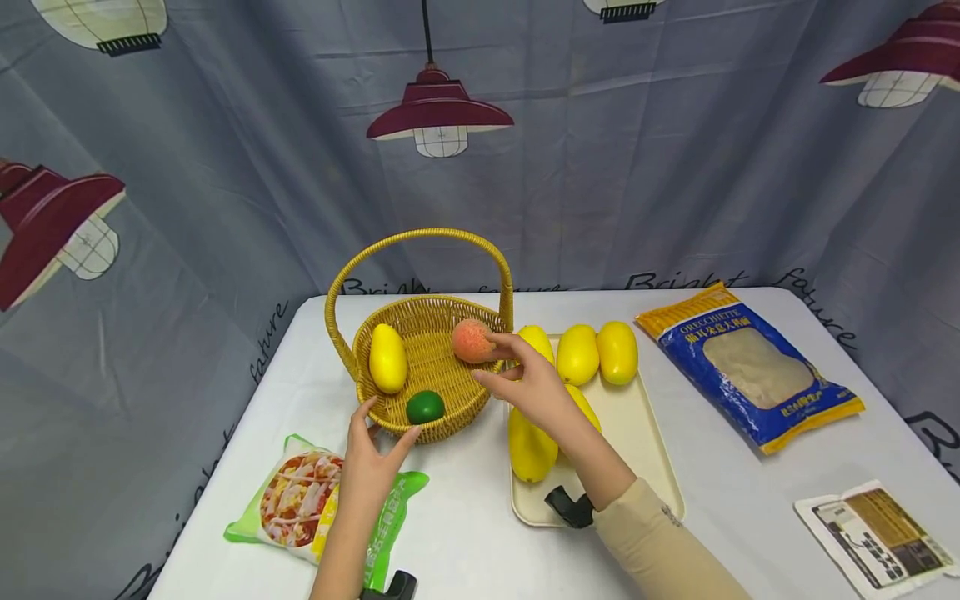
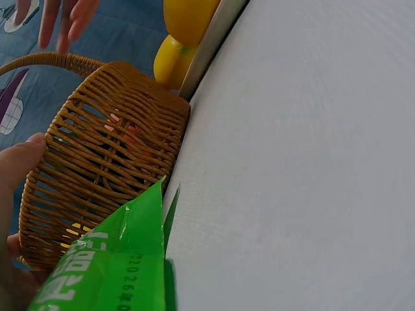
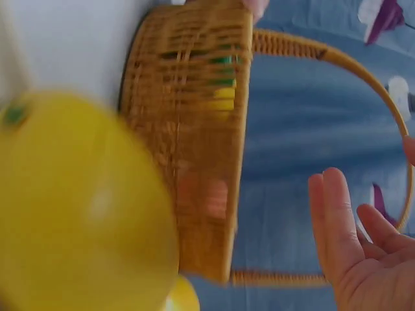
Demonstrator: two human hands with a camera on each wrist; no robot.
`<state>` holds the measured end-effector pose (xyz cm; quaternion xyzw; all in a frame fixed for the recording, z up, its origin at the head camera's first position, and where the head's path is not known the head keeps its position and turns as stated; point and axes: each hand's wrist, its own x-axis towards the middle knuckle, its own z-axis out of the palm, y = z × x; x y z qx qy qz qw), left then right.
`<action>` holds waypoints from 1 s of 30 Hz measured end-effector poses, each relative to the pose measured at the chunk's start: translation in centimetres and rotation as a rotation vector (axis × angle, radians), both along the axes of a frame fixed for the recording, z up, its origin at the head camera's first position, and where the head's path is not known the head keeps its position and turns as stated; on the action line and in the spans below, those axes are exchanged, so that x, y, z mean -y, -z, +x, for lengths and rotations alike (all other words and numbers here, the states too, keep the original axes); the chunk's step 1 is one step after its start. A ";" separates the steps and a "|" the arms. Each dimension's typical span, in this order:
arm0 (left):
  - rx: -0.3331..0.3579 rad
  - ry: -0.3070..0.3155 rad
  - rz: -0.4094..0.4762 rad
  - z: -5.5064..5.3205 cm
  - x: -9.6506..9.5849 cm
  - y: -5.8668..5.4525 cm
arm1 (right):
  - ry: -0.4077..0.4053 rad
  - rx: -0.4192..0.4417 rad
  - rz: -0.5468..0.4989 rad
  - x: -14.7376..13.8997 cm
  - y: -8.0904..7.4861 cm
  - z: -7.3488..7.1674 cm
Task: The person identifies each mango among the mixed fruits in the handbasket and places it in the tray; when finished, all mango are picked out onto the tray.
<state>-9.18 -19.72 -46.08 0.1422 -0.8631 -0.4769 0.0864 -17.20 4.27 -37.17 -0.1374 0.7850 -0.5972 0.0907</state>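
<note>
A woven basket [image 1: 438, 302] with a tall handle stands at the table's middle. Inside lie a yellow mango-like fruit [image 1: 387, 358], a dark green fruit [image 1: 425, 407] and a pinkish-orange peach [image 1: 471, 341]. At the near left rim, my left hand [image 1: 365, 467] holds the basket, thumb and fingers spread along its edge; its thumb shows at the weave in the left wrist view. Beside the peach, over the right rim, is my right hand [image 1: 528, 383]. Its fingers look loosely extended in the right wrist view, where the peach [image 3: 202, 194] shows through the weave, apart from them.
A cream tray [image 1: 637, 442] with several yellow fruits [image 1: 532, 446] sits right of the basket. Under my left forearm lies a green food bag [image 1: 300, 496]. A blue orecchiette bag [image 1: 750, 367] and a flat packet [image 1: 873, 537] lie on the right. A printed grey curtain [image 1: 600, 192] hangs behind.
</note>
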 end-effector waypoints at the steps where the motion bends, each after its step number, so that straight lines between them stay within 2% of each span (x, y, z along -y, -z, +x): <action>1: -0.002 0.002 0.001 0.0 0.0 0.0 | -0.012 -0.002 -0.005 0.7 0.1 -0.3; 7: 0.008 -0.001 0.009 0.0 -0.1 0.0 | -0.058 -0.026 0.015 4.4 1.3 -2.3; 11: 0.006 -0.005 0.009 0.0 -0.1 -0.1 | -0.070 0.045 0.003 6.1 2.4 -3.3; 17: 0.001 -0.002 -0.002 0.0 0.0 -0.1 | -0.079 0.116 0.000 8.3 3.1 -4.1; 22: 0.007 -0.011 -0.011 -0.1 0.0 0.0 | -0.088 0.115 0.049 9.7 3.3 -4.5; 30: 0.021 -0.011 -0.015 -0.1 0.0 0.0 | -0.060 0.107 0.146 11.4 4.1 -5.1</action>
